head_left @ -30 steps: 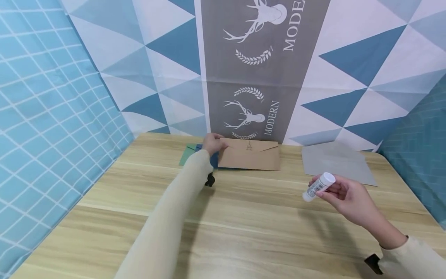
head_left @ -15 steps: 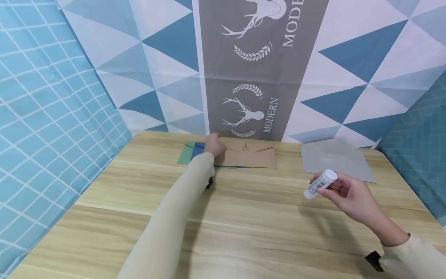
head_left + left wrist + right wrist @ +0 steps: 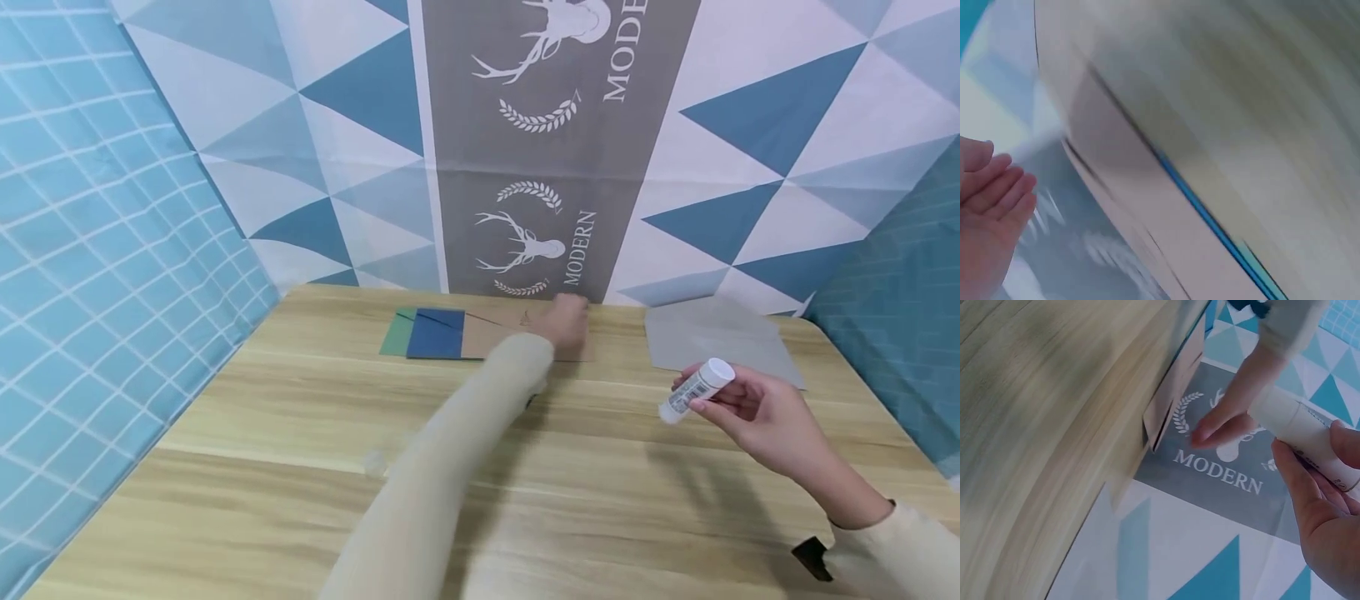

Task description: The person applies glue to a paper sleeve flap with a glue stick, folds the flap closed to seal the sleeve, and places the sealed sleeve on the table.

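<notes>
My left hand [image 3: 564, 323], blurred by motion, is over the right part of a brown envelope [image 3: 487, 337] at the table's back edge. In the left wrist view its fingers are loosely extended with nothing between them, beside the brown envelope [image 3: 1129, 156]. From under that envelope's left side a blue envelope [image 3: 438, 335] and a green envelope [image 3: 393, 335] stick out. My right hand [image 3: 772, 429] grips a white glue stick [image 3: 696, 392] between thumb and fingers, raised above the table's right side. The glue stick [image 3: 1310, 434] is tilted, its label partly covered by the fingers.
A grey sheet [image 3: 723, 337] with a pointed edge lies at the back right of the wooden table [image 3: 600, 500]. Patterned cloth [image 3: 517, 142] hangs behind, and blue tiled cloth [image 3: 97, 250] lines the left side.
My left hand has released the brown envelope's left end and moved right across it. The envelope now lies flatter on the stack, showing more blue. The right hand still holds the glue stick, nearly unmoved.
</notes>
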Demonstrator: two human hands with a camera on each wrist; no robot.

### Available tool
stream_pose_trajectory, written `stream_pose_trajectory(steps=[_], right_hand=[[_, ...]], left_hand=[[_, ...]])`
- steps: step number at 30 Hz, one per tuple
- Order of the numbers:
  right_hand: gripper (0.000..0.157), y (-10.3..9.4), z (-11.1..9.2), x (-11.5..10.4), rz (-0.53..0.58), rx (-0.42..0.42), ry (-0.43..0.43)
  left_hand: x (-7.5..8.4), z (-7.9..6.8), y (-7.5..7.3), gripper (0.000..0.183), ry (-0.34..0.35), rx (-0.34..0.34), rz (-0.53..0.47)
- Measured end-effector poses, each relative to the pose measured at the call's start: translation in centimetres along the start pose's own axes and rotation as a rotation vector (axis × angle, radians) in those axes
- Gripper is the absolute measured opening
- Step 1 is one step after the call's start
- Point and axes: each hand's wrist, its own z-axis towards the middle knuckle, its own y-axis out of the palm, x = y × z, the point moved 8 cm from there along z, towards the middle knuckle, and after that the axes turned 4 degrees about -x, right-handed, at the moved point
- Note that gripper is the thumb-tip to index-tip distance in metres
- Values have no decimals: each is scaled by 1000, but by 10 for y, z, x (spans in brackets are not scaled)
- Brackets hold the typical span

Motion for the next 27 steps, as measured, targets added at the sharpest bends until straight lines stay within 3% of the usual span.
stream_pose_trajectory(steps=[3,5,9,12,16,22,27], right_hand=[[35,-1,-4,-6,10,7,-6],[34,-1,-6,-9,22,12,-20],[34,1,-8,-11,55,16,-40],[36,1,-8,-9,67,22,-42],[35,-1,-11,-6,55,36,-21],[35,-10,-16,0,12,50,36],[36,-16,-18,5,12,58,66]], left_hand=[[45,1,28,20,108,-104,86],[69,-1,44,21,155,-157,200],[97,-6,67,25,173,-215,411],[106,-9,74,27,143,-247,459],[110,-14,78,25,137,-270,436],[114,-28,76,24,224,-282,448],[115,-52,76,23,282,-323,464]])
